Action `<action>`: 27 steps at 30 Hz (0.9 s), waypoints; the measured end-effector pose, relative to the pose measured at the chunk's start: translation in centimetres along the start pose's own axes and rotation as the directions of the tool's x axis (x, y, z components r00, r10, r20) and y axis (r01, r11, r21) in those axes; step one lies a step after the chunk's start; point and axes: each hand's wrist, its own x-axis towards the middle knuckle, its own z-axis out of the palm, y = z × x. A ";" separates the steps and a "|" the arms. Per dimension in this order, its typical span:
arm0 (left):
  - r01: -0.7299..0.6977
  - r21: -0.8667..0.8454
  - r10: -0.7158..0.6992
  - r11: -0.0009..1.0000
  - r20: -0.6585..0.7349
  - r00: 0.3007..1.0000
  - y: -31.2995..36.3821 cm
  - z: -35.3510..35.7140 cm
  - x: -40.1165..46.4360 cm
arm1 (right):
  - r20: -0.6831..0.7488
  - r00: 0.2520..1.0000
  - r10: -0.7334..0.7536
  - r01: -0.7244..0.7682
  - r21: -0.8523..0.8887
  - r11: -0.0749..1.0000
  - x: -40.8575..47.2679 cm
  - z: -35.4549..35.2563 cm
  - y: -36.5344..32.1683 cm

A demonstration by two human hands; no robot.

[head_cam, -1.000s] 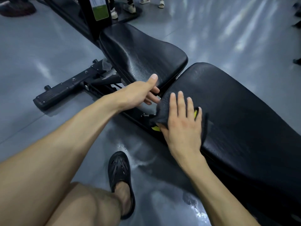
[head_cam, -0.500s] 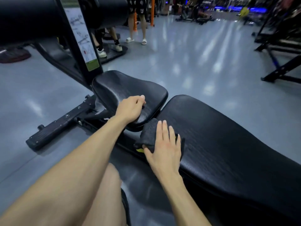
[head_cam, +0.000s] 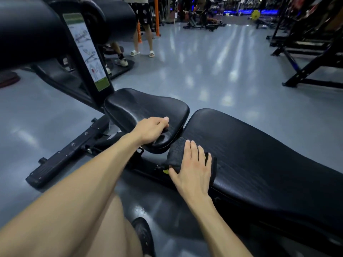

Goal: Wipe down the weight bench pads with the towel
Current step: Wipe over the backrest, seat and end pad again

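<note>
A black weight bench fills the middle of the view, with a small seat pad [head_cam: 148,106] on the left and a long back pad [head_cam: 259,154] on the right. A dark towel [head_cam: 176,153] with a yellow-green edge lies on the near left corner of the long pad. My right hand [head_cam: 193,169] lies flat on the towel, fingers spread, pressing it onto the pad. My left hand [head_cam: 152,129] rests on the near edge of the seat pad, its fingers curled over the pad's surface.
A black frame post with an instruction label [head_cam: 87,52] rises behind the seat pad, with round roller pads [head_cam: 115,21] above. The bench's base bar [head_cam: 65,156] runs left along the grey floor. People's legs [head_cam: 143,43] stand at the back. Black racks [head_cam: 311,52] are at right.
The view has tilted up from the floor and bench toward the room. My left hand has shifted from the gap between the pads onto the seat pad and curled there. The right hand stays flat on the towel.
</note>
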 end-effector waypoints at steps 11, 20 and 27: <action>0.030 -0.118 -0.042 0.993 -0.102 0.994 -1.6 0.3 2.1 | 0.127 0.992 -0.018 0.025 -0.054 0.998 8.1 0.1 -3.3; -0.064 -0.164 0.062 0.984 -0.017 0.998 -3.2 -0.9 1.6 | 0.142 0.990 -0.007 0.007 0.001 1.000 9.4 -0.8 -2.6; -0.139 -0.110 0.132 0.984 -0.070 0.989 -3.4 -0.9 4.0 | 0.126 0.984 0.127 -0.154 0.234 0.960 14.6 -0.1 -1.4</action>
